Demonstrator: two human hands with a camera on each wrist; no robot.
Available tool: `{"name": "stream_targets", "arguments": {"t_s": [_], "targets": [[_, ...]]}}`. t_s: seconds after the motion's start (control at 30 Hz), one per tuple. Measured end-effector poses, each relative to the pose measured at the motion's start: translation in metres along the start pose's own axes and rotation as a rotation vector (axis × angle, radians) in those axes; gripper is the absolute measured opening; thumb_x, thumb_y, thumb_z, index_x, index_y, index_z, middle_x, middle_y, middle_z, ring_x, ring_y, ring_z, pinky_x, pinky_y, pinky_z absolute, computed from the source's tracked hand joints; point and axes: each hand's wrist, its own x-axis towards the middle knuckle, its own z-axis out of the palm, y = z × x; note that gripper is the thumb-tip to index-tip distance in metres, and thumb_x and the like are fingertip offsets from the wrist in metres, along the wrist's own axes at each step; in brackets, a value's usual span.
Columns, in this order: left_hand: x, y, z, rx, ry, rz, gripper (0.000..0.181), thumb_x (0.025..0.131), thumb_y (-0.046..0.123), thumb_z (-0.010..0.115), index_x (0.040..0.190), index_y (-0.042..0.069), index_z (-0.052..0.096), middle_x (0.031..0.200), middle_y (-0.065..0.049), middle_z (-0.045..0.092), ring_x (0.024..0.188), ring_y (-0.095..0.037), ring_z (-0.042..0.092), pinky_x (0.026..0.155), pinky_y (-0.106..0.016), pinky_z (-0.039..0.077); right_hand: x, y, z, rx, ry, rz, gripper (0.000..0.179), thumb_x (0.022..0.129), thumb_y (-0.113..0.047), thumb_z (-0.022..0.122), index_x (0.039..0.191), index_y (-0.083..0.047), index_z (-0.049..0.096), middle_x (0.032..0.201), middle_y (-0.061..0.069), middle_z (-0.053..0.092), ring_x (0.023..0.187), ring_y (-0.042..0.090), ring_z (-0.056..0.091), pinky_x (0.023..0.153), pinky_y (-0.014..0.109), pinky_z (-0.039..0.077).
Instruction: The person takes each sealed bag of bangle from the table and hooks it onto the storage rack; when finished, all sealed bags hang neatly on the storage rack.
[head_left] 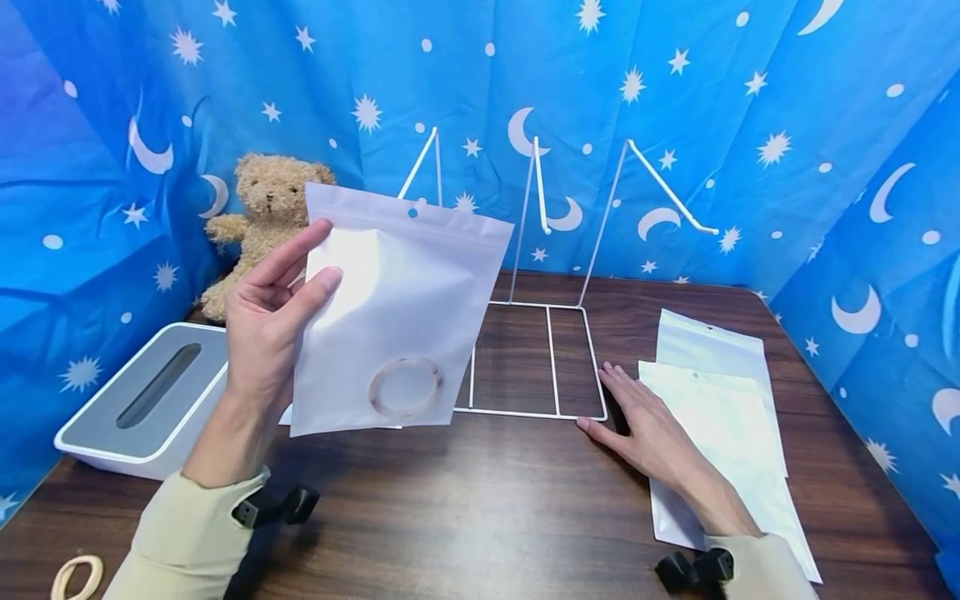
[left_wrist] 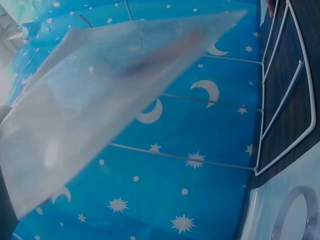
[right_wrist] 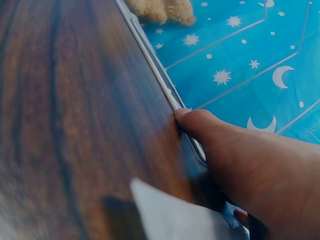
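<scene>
My left hand (head_left: 273,321) pinches the left edge of a frosted zip bag (head_left: 405,292) between thumb and fingers, holding it raised and upright. A round bangle (head_left: 406,388) shows through near the bag's bottom. Seen from the left wrist, the bag (left_wrist: 95,90) slants across the view. Behind it stands a white wire display rack (head_left: 551,358) with upward arms. My right hand (head_left: 652,433) rests at the rack's front right corner, fingers extended along the side. In the right wrist view the thumb (right_wrist: 200,122) touches the base wire.
Several flat white bags (head_left: 720,442) lie overlapped on the right. Another bag with a ring shape (left_wrist: 295,215) lies near the rack. A tissue box (head_left: 142,400) and teddy bear (head_left: 270,208) stand left; a beige ring (head_left: 77,577) lies front left. A starry curtain (head_left: 480,67) hangs behind.
</scene>
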Motion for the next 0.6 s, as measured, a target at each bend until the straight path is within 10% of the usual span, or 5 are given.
{"name": "stream_targets", "arguments": {"t_s": [0.6], "targets": [[0.0031,-0.0032,-0.0061,0.007,0.069,-0.018,0.040,0.090,-0.007,0.064,0.130,0.000,0.062,0.135,-0.016,0.057,0.124,-0.030,0.054,0.087,-0.029,0.052,0.0001,0.0008,0.0002,-0.001,-0.001,-0.004,0.093,0.089,-0.068,0.053,0.152,-0.004,0.032,0.156,0.018,0.030,0.143,0.036,0.024,0.110,0.057,0.022]]}}
